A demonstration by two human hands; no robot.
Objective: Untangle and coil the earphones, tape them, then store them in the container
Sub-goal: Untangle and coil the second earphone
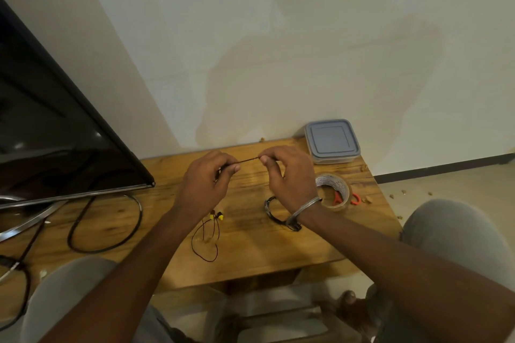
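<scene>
— What is worn?
— A thin silver bangle (303, 207) on the right wrist, over the worktop (250, 245). Grey trousers (459, 231) cover both knees, at the worktop's near corners.

The scene is rather dim, with a warm yellowish indoor light. On the wall (306, 36) a large soft shadow spreads above the far edge of the table (250, 253). The dark screen (55, 125) at the left shows small pale reflections. The picture is soft and a little grainy; the earphone cord (249, 160) pinched between the left hand (206, 178) and the right hand (289, 175) looks slightly smeared. Straight lines lean toward the frame edges, and the forearms (125, 287) at the bottom are very dark.
</scene>
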